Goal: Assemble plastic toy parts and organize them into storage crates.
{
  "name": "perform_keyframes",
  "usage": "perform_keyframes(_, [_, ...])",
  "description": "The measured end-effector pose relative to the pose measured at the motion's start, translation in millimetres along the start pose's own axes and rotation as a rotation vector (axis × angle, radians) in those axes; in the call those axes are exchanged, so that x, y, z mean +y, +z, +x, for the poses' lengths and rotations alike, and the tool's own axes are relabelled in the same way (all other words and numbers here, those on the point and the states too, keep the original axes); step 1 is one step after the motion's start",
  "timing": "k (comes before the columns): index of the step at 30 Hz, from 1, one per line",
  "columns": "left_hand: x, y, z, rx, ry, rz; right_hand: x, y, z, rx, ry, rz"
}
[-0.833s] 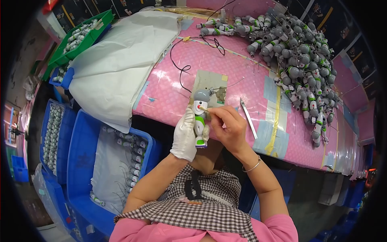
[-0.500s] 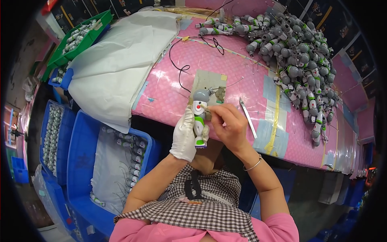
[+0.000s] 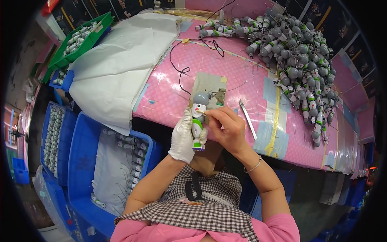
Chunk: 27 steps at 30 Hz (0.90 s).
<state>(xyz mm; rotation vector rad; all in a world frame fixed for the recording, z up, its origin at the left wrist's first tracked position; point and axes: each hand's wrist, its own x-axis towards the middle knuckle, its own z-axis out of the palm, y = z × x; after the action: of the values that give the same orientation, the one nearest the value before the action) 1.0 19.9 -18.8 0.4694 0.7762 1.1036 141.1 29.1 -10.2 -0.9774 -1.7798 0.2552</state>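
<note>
My left hand (image 3: 182, 139), in a white glove, is wrapped round a toy figure's limb (image 3: 198, 125). The piece is white and green with a grey ball at its upper end, a red dot on its white part and a thin wire sticking out to the right. My bare right hand (image 3: 228, 129) pinches a small pale stick (image 3: 202, 113), whose tip touches or nearly touches the white part by the red dot. Most of the stick is hidden by my fingers. Right of that hand, a slim silver hand tool (image 3: 248, 120) lies on the pink-covered table (image 3: 169, 105).
A large heap of similar toy limbs (image 3: 300, 60) with wires fills the table's far right. Behind my hands lie a grey board (image 3: 200, 82) and a black cable (image 3: 171, 58). White sheeting (image 3: 117, 66) covers the left. Blue bins (image 3: 76, 153) and a green tray (image 3: 89, 39) hold more parts.
The limb has shifted very slightly down in my left hand and its wire has swung a little. My right hand has turned, and the stick's tip sits slightly lower, near the red dot.
</note>
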Motion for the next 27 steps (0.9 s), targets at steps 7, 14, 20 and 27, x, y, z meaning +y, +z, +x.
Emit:
perform_keyframes(7, [1.4,-1.3,0.5,-0.014,-0.030,-0.028,-2.4,0.7,-0.4,0.008,-0.006,-0.023])
perform_keyframes(14, [1.5,2.5,2.0,-0.024,-0.007,-0.001,-0.2,0.4,1.2,0.038,-0.031,-0.061])
perform_keyframes(20, [4.5,5.7,-1.8,-0.064,-0.011,0.034,9.1,2.4,8.6,0.120,-0.035,-0.096])
perform_keyframes(27, [8.4,3.8,-3.7,-0.049,-0.022,0.014,12.0,10.0,10.8,0.199,0.014,-0.095])
